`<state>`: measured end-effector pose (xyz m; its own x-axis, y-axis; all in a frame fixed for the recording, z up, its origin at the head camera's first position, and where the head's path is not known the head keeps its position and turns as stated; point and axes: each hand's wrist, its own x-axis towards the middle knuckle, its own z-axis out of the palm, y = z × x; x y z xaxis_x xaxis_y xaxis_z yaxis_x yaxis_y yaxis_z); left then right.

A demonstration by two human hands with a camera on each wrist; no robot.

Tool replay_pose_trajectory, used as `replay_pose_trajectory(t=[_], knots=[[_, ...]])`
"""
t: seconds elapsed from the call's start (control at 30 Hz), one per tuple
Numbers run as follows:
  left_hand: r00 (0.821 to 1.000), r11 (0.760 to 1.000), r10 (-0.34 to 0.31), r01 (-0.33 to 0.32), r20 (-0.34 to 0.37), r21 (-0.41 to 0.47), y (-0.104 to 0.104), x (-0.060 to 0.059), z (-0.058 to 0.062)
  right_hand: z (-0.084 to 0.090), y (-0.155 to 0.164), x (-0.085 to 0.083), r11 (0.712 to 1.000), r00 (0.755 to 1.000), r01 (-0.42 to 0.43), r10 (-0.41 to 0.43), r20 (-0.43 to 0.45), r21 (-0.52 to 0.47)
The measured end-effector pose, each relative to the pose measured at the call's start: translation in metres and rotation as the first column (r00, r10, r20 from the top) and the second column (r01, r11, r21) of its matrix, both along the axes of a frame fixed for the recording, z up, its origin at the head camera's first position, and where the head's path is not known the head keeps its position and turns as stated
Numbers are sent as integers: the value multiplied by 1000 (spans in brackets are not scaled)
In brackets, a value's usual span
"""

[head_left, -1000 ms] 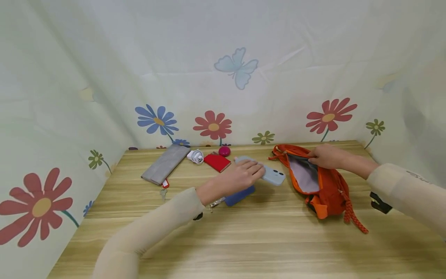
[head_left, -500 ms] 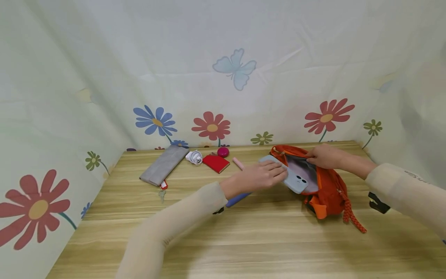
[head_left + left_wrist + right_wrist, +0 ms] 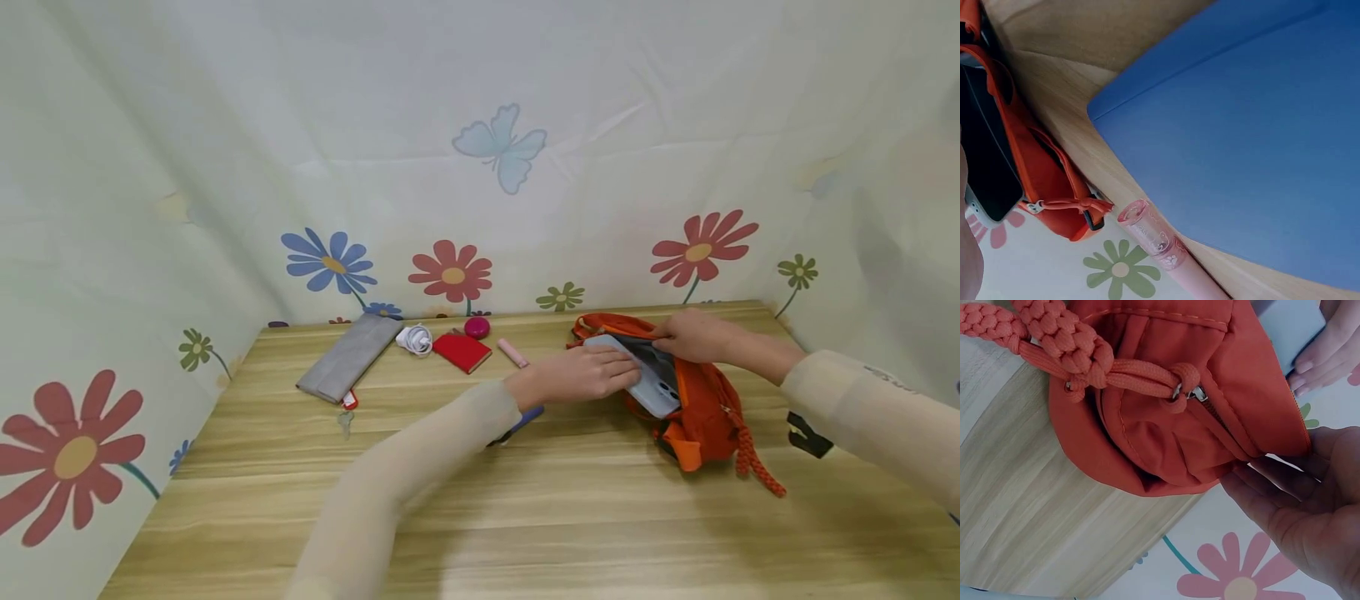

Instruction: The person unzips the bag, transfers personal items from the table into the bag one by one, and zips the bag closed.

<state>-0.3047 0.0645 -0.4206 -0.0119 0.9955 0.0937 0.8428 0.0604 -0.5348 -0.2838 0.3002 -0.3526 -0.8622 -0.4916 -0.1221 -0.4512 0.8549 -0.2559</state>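
My left hand (image 3: 581, 373) grips a light blue smartphone (image 3: 660, 392), its fingers lying over the back. The phone leans into the open mouth of an orange bag (image 3: 711, 412), with its camera end toward me. From the left wrist view, the phone's dark screen (image 3: 991, 147) shows inside the bag's opening. My right hand (image 3: 693, 335) pinches the far rim of the bag and holds the mouth apart. In the right wrist view, thumb and fingers (image 3: 1254, 497) take the orange fabric near a zipper. A braided orange cord (image 3: 1066, 340) hangs from the bag.
Left of the bag lie a pink tube (image 3: 513, 352), a red notebook (image 3: 462, 351), a round magenta case (image 3: 477, 327), a white charger with cable (image 3: 415, 339), a grey pouch (image 3: 351, 357) and a key (image 3: 346, 423). A flat blue item (image 3: 1229, 144) lies under my left forearm.
My left hand has carried the phone rightward from above the blue item into the bag's mouth. The right hand keeps its hold on the rim.
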Motion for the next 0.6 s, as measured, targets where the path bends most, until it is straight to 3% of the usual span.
replay_pose_trajectory(t=[0.37,0.6], knots=[[998,993,50,-45,49,-105,22,-14,-7,5,-5,4,1000,999,24,-24,23,-17],[996,981,92,-86,23,-172,30,-15,-13,7,-6,5,998,998,48,-47,38,-37]])
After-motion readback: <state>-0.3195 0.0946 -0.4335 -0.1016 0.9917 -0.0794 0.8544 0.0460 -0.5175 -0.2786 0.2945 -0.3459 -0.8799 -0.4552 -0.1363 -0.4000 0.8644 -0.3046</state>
